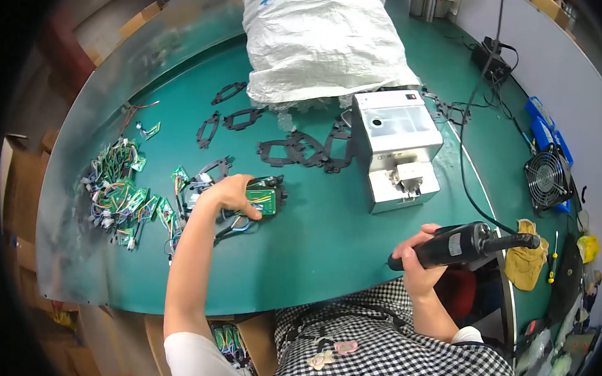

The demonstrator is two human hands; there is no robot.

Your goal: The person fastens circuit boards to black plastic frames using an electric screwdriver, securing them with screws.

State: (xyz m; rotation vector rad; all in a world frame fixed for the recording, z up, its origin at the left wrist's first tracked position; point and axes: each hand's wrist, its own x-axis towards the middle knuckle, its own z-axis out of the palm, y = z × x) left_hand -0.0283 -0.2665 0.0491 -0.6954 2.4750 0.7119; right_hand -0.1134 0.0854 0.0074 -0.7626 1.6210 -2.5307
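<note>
In the head view, the person's left hand (229, 192) reached out over the green table (325, 244) and rested on a small green circuit board (262, 201) seated in a black plastic frame (278, 187). The fingers were curled down over the board's near left edge, gripping it; coloured wires (234, 224) trailed from under the palm toward the table edge. That board lay left of centre on the mat, well apart from the right hand.

The right hand (416, 257) was clamped around a black electric screwdriver (458, 245), fingers closed on its barrel. The tool lay nearly level above the table's near edge, its tip pointing left and its cable end toward a yellow cloth (525, 257) at the right.

To the left of the held board sat a loose heap of green circuit boards with wires (120, 195). More black frames (303, 151) lay scattered across the middle of the table, some just beside a white woven sack (322, 39) at the far side. A silver box-shaped screw feeder (395, 149) stood right of centre, near the frames. A small black fan (546, 179) sat at the right rim, by blue trays (542, 126). The person wore a black-and-white checked apron (388, 349).
</note>
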